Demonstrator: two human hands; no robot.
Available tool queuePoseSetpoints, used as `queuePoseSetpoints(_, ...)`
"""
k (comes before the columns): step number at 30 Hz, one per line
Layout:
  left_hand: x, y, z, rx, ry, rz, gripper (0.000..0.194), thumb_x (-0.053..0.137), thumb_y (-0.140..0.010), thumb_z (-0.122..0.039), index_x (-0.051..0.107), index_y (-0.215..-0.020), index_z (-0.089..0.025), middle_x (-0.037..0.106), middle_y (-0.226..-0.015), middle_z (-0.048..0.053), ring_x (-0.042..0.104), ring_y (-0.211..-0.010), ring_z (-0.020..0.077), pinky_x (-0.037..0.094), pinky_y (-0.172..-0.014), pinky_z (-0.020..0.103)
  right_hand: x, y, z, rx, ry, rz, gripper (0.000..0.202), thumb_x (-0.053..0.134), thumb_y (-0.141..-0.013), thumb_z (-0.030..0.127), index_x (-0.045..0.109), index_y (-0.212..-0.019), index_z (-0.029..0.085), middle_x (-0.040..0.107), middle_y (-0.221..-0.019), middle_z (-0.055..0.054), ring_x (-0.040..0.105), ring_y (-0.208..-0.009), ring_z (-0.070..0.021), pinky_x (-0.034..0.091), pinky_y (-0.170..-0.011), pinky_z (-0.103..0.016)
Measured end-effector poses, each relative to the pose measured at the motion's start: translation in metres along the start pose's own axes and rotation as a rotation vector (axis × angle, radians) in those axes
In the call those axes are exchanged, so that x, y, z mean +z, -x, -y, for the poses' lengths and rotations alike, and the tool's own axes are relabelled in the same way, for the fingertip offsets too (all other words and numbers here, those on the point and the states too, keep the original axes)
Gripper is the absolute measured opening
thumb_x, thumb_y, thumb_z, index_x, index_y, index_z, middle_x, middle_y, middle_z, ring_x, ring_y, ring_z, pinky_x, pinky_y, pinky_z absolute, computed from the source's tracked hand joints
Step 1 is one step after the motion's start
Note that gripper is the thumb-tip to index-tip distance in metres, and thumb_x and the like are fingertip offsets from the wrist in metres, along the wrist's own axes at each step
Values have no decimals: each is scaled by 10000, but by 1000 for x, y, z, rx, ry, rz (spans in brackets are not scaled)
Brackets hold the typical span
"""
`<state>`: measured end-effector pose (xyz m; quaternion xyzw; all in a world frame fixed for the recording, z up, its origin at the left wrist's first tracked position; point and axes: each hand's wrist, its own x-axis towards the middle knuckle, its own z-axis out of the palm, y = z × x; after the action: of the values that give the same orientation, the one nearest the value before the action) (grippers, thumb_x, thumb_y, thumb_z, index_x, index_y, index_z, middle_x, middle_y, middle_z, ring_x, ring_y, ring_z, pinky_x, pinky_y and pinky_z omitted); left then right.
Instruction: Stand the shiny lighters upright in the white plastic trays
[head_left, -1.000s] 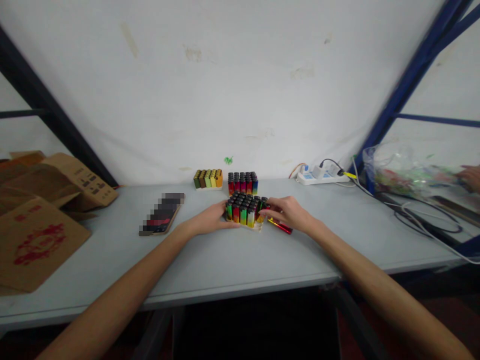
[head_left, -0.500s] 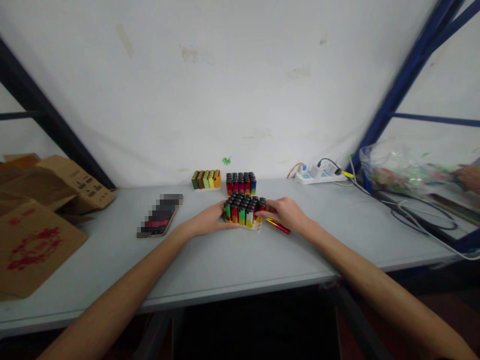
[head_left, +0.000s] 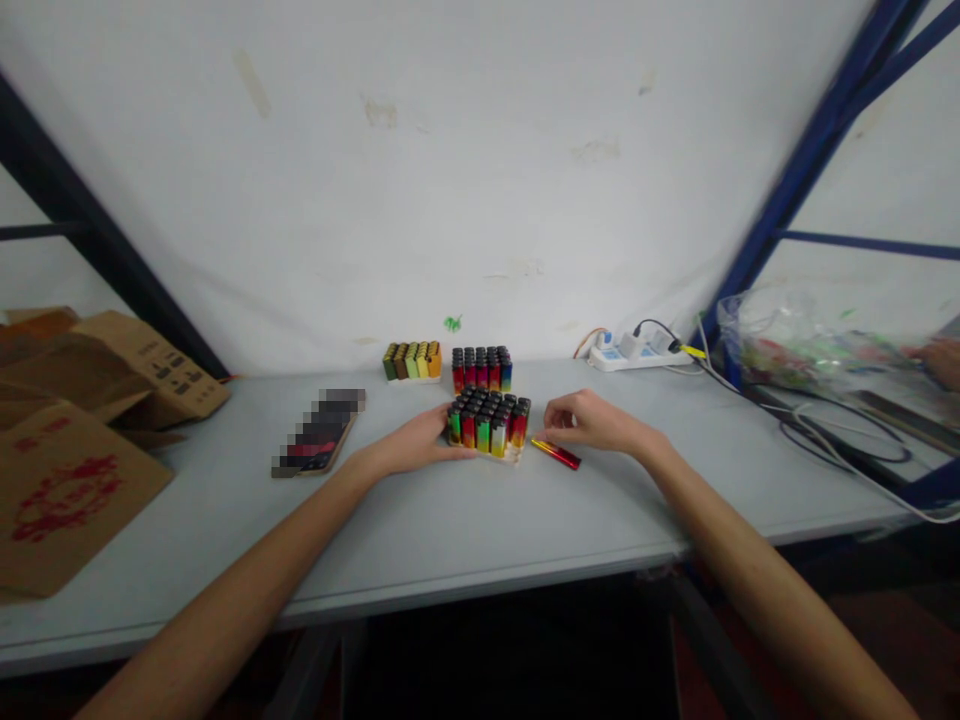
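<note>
A clear tray (head_left: pixel 504 459) on the table holds upright lighters (head_left: pixel 484 428) in many colours with black tops. My left hand (head_left: pixel 424 438) grips the tray's left side, thumb along the front and fingers round the back. At the tray's front right corner some slots stand without lighters. My right hand (head_left: pixel 576 420) is just right of the tray and apart from it, fingers loosely curved with nothing seen between them. Under its fingertips a loose red and yellow lighter (head_left: pixel 559 454) lies on the table.
Behind stand a second block of black-topped lighters (head_left: pixel 481 370) and a tray of yellow-green and orange ones (head_left: pixel 412 362). A phone (head_left: pixel 319 432) lies left. Cardboard boxes (head_left: pixel 82 490) fill the far left; a power strip (head_left: pixel 637 352) with cables sits back right.
My right hand has let go of a red lighter at the tray's right front and drawn back to the right, over the loose lighter. My left hand has stayed on the tray.
</note>
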<state>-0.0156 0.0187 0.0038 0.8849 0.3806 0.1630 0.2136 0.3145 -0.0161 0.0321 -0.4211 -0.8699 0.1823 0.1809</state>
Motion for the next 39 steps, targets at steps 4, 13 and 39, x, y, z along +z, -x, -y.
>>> queuePoseSetpoints(4, 0, 0, 1, 5, -1, -5, 776, 713, -814, -657, 554, -1393, -165, 589, -1478, 139, 585, -1311, 345, 422, -1166, 440, 2, 3, -9, 30, -6, 150, 385, 751, -834, 548, 711, -877, 168, 711, -796, -47, 599, -676, -161, 429, -622, -266)
queuePoseSetpoints(13, 0, 0, 1, 2, 0, 0, 776, 715, -812, -663, 558, -1390, -169, 594, -1473, 136, 580, -1319, 346, 427, -1160, 432, 2, 2, 0, 54, -10, 40, 235, 594, -973, 399, 617, -1008, 168, 710, -831, -58, 596, -676, -159, 435, -621, -270)
queuePoseSetpoints(39, -2, 0, -4, 15, -5, 12, 749, 706, -819, -660, 577, -1380, -181, 596, -1477, 121, 587, -1316, 334, 419, -1173, 422, -1, -10, -11, 26, -104, -385, 550, 590, -898, 697, 698, -747, 179, 667, -824, -89, 597, -779, -196, 469, -655, -287)
